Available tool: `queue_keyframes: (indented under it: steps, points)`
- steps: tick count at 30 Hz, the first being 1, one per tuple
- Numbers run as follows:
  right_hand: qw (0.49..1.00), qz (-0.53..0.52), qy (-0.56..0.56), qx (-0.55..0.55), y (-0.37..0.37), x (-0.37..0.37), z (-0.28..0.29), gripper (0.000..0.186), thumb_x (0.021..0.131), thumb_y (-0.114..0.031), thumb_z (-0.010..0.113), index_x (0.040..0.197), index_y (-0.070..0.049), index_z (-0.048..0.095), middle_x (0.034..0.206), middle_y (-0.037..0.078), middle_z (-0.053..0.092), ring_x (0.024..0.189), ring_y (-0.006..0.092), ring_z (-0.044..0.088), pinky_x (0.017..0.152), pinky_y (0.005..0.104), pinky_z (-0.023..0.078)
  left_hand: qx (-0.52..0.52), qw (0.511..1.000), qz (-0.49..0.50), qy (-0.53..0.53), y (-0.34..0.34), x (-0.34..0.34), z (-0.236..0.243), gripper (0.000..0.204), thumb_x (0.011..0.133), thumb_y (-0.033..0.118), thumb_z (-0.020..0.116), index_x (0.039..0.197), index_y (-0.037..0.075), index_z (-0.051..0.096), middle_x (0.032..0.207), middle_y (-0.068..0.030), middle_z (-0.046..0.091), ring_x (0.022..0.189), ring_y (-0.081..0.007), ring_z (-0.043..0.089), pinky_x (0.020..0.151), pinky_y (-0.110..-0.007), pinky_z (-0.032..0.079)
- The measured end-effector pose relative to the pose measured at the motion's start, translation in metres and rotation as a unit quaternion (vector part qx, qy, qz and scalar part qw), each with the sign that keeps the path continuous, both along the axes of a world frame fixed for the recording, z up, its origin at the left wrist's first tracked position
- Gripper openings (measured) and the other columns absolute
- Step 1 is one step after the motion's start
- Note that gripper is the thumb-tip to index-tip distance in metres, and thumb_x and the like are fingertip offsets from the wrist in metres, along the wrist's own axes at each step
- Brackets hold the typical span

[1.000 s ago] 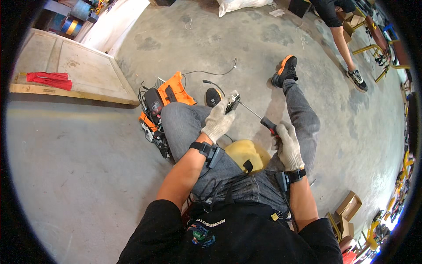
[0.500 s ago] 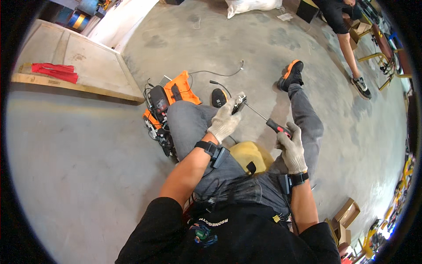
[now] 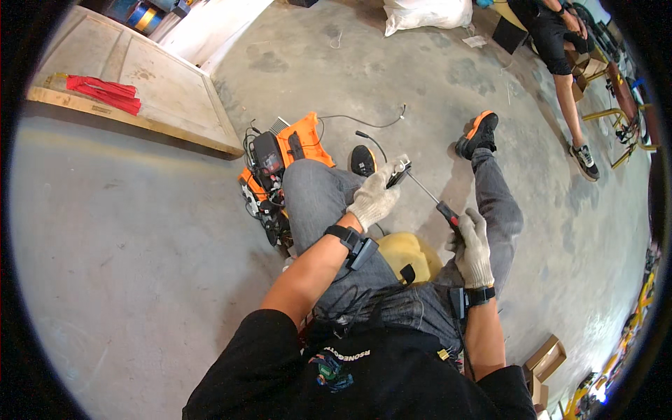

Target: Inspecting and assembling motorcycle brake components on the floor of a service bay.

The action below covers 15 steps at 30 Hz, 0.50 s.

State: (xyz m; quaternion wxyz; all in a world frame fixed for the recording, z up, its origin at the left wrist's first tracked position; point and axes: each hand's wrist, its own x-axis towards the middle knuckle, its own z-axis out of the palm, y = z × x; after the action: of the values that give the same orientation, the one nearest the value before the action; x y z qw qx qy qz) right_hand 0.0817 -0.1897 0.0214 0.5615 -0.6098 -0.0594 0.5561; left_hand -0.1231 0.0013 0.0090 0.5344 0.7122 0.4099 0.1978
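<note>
My left hand (image 3: 376, 199), in a pale knit glove, is closed around a small black and whitish part (image 3: 400, 170) with a dark cable by it. The part's exact kind is too small to make out. A screwdriver (image 3: 448, 212) with a black and red handle is in my gloved right hand (image 3: 474, 250), its fingers wrapped round the handle's rear. Its metal shaft slants up and left, and the tip meets or nearly meets the part; contact cannot be told. Both hands are above my spread legs, over a yellow rounded object (image 3: 408, 256).
Beside my left knee lies an opened orange and black device (image 3: 268, 157) with loose wires. A wooden panel (image 3: 168, 87) bears a red cloth (image 3: 105, 94). Another person's leg (image 3: 570, 112) is at the upper right, a white sack (image 3: 428, 15) at the far side, cardboard boxes (image 3: 544, 359) lower right.
The whole view has shifted, so everything appears slightly farther right and lower. My right fingers have moved a little on the screwdriver handle. Both hands keep their holds.
</note>
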Motion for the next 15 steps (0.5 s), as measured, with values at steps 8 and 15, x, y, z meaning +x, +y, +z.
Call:
queue_keyframes:
  steps: [8, 15]
  points:
    - [1.000, -0.001, 0.003, -0.004, 0.002, 0.000, 0.005, 0.057, 0.105, -0.019, 0.064, 0.153, -0.001, 0.039, 0.104, 0.010, 0.062, 0.078, 0.0151, 0.061, 0.067, 0.0298, 0.053, -0.060, 0.998, 0.014, 0.001, 0.000, 0.002, 0.008, 0.065, 0.089, -0.002, 0.055, 0.154, 0.002, 0.050, 0.153, -0.0168, 0.060, 0.141, -0.0256, 0.058, 0.116, -0.032, 0.043]
    - [0.997, 0.010, -0.082, 0.011, -0.004, 0.000, -0.005, 0.064, 0.103, -0.020, 0.068, 0.155, 0.000, 0.037, 0.113, 0.011, 0.061, 0.083, 0.0151, 0.062, 0.069, 0.0298, 0.054, -0.048, 0.998, 0.013, 0.039, 0.000, 0.000, 0.004, 0.065, 0.090, -0.001, 0.057, 0.154, 0.005, 0.052, 0.147, -0.0168, 0.063, 0.135, -0.0244, 0.061, 0.115, -0.033, 0.044]
